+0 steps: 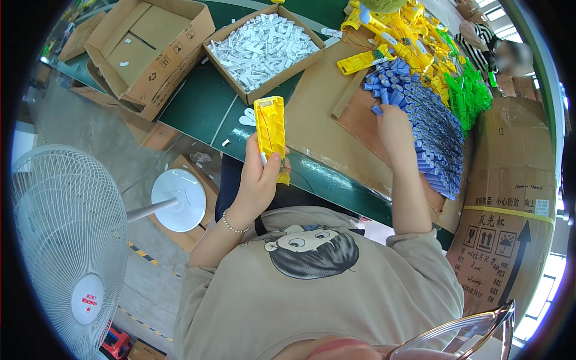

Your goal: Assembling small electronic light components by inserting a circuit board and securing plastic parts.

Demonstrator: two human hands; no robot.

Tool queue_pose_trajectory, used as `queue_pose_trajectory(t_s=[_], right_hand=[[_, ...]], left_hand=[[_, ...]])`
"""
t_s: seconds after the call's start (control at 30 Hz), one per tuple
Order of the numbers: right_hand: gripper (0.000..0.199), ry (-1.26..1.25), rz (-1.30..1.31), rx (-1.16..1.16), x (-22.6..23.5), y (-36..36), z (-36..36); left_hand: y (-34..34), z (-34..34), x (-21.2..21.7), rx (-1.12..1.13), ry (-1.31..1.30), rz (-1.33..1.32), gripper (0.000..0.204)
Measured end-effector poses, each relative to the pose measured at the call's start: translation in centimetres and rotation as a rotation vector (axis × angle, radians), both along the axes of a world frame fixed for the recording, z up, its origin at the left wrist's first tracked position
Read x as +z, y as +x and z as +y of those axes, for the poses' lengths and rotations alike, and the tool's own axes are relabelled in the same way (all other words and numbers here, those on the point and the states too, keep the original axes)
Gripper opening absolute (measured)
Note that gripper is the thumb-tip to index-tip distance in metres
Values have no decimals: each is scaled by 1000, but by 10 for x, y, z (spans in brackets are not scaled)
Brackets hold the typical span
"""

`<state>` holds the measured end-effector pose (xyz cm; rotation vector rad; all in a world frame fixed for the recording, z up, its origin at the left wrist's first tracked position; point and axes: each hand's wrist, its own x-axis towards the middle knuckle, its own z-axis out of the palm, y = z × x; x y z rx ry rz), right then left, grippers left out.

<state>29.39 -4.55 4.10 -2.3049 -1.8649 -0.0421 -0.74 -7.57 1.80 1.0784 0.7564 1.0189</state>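
My left hand [260,172] is closed around the lower part of a yellow plastic housing [270,125], held upright over the table's front edge. Its hollow inside faces me, and thin wires run down to a small green circuit board [282,163] near my fingers. To the right, my right hand [396,127] reaches to the near-left side of a large stack of blue cylindrical batteries [429,132]. The fingertips are closed on one blue battery [377,110] at the edge of the stack; the fingers partly hide it.
Behind the batteries lie a heap of yellow housings [414,27] and green plastic parts [468,96]. A cardboard box of small white parts [264,51] stands at the back middle. An open carton [150,45] is farther left. A fan [72,240] and a tall carton [510,180] flank me.
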Motion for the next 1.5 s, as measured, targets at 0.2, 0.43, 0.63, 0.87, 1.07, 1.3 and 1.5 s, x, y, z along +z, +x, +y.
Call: queue_pose_trajectory(t_s=[0.2, 0.43, 0.63, 0.87, 1.07, 1.3, 1.5], right_hand=[[21, -88, -40, 70, 0, 7, 8], [35, -42, 1359, 151, 47, -95, -36], [30, 145, 1331, 276, 26, -134, -40], [18, 219, 889, 467, 27, -132, -37], [12, 194, 891, 512, 33, -141, -37], [41, 360, 1456, 437, 8, -158, -15], [52, -177, 1614, 284, 20, -178, 4]], left_hand=[[8, -3, -8, -93, -62, -60, 37], [17, -5, 0, -165, -15, 80, 44], [20, -7, 3, -185, 22, 178, 45], [14, -10, -5, -198, 69, 177, 48], [10, -11, -17, -110, 157, 169, 50], [0, -9, -13, -101, 189, 78, 37], [-12, -2, -14, -77, -62, -182, 33]])
